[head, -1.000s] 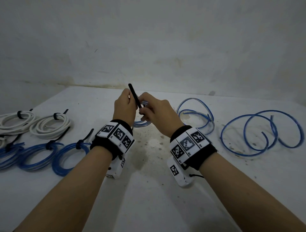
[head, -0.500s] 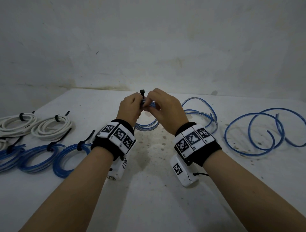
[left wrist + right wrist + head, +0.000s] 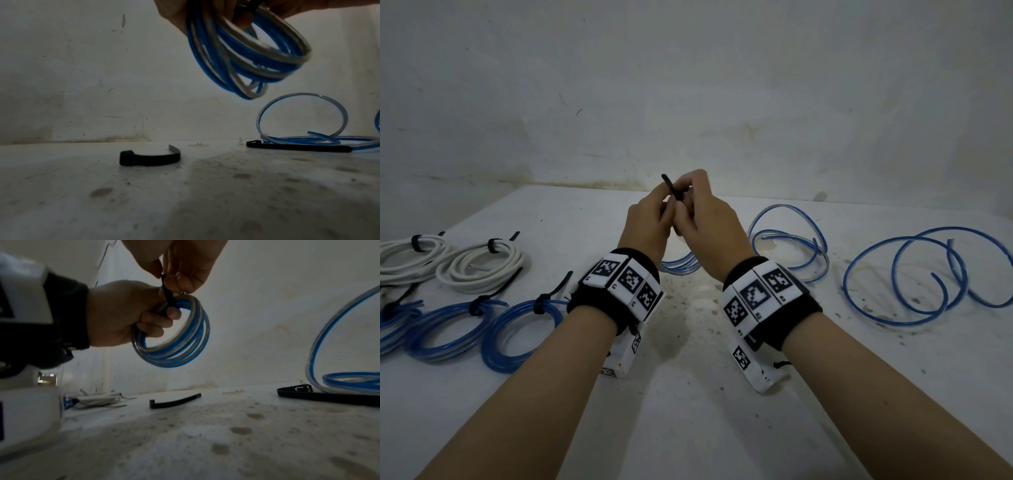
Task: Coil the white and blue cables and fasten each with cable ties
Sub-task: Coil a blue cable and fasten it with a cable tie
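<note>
My left hand (image 3: pixel 645 226) grips a coiled blue cable (image 3: pixel 174 344) held up above the white table (image 3: pixel 688 394); the coil (image 3: pixel 246 53) hangs below my fingers. A black cable tie (image 3: pixel 673 188) wraps the coil's top, its tail sticking up to the left. My right hand (image 3: pixel 703 212) pinches that tie (image 3: pixel 167 292) right beside the left thumb. Two loose blue cables (image 3: pixel 791 240) (image 3: pixel 928 274) lie uncoiled to the right.
Tied white coils (image 3: pixel 479 267) and tied blue coils (image 3: pixel 524 329) lie at the left of the table. Two spare black ties (image 3: pixel 150 157) (image 3: pixel 298 147) lie on the table under my hands. A stained white wall (image 3: pixel 688 85) stands behind.
The hands have risen a little with the coil. The tie's tail, hidden half a second ago, sticks out again up and to the left between my fingers.
</note>
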